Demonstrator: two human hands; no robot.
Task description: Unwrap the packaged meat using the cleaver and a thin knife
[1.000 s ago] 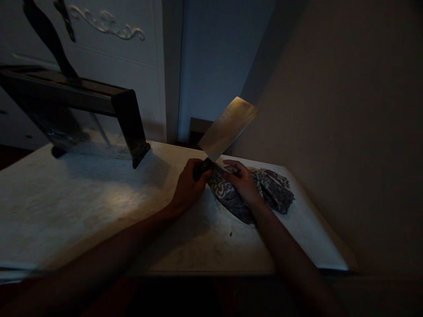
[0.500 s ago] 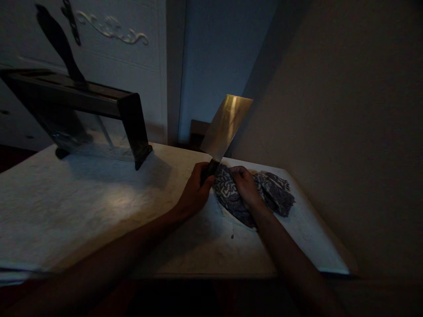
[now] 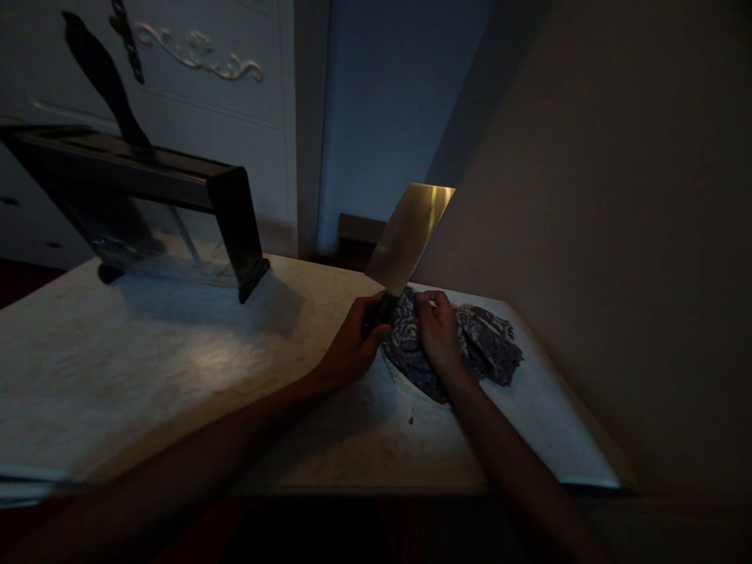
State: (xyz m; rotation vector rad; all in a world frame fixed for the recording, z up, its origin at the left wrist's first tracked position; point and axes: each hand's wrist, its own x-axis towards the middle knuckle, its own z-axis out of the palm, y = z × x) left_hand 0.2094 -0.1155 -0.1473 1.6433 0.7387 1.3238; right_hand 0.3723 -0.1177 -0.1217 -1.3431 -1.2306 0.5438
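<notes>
My left hand is closed round the dark handle of a cleaver, whose broad steel blade points up and away over the counter. My right hand is closed on a dark patterned cloth and presses a bunch of it against the base of the blade, next to the handle. The remainder of the cloth lies crumpled on the white counter, to the right of my right hand.
A black knife rack with a clear front stands at the back left of the counter, a dark knife handle sticking out of its top. A plain wall runs close along the right. A white cupboard door is behind the rack.
The cleaver blade has swung more upright and shifted right. My right hand has gone from lying flat on the cloth to bunching it up against the blade's base.
</notes>
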